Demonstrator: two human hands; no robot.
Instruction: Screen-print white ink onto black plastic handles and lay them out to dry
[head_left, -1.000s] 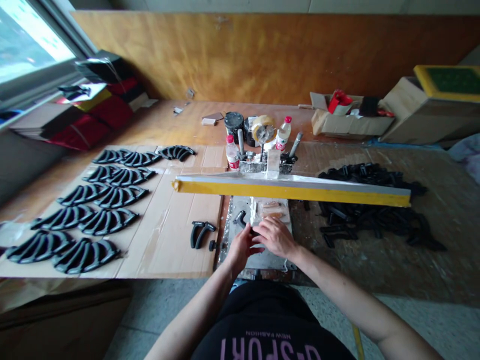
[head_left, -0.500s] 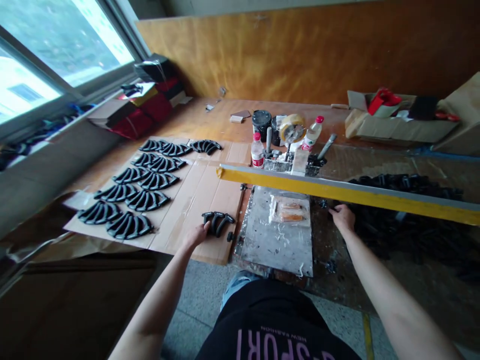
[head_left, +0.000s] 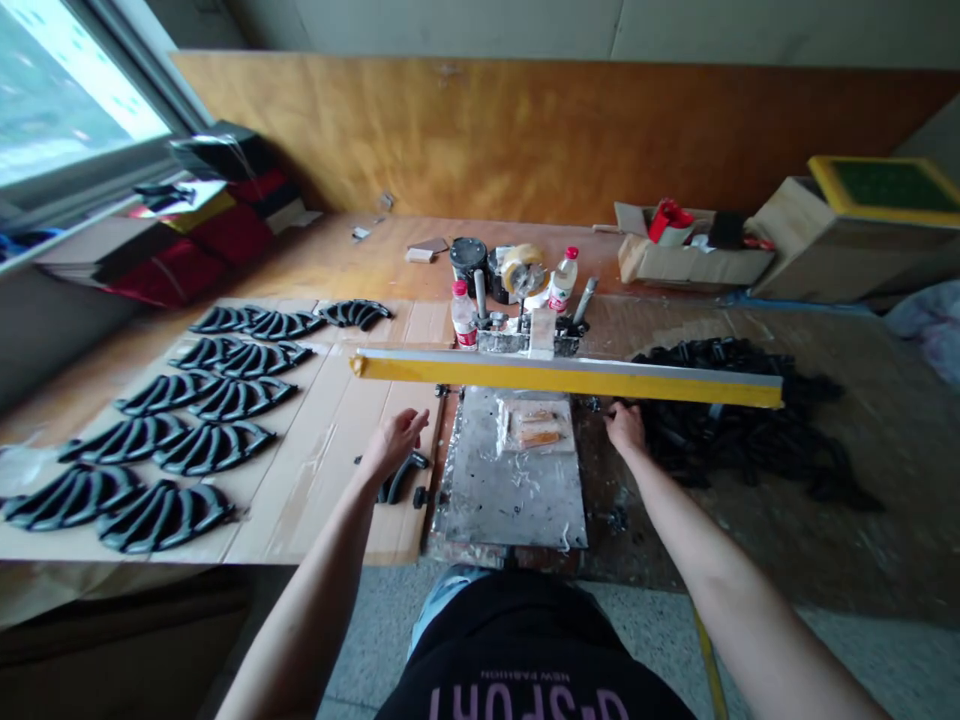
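Note:
My left hand (head_left: 396,440) hovers over the cardboard sheet (head_left: 322,440) with its fingers apart and nothing in them. Beneath it lies a curved black plastic piece (head_left: 401,478), partly covered by the hand and wrist. My right hand (head_left: 627,428) is at the left edge of a heap of black plastic parts (head_left: 739,430), its fingertips pinched together. Whatever they hold, if anything, is too small to make out. Between the hands, a grey metal plate (head_left: 517,500) carries a clear packet (head_left: 534,428) with orange-brown strips.
A yellow-and-grey bar (head_left: 570,382) crosses above the plate. Behind it stand two red-capped bottles (head_left: 464,318), black tubs (head_left: 469,262) and a tape roll (head_left: 523,268). Rows of fan-shaped black assemblies (head_left: 166,514) cover the cardboard's left side. An open carton (head_left: 694,262) sits at the back right.
My left hand has let go of the curved black piece and lifted off it. My right hand stays beside the heap. The view has swung to the right.

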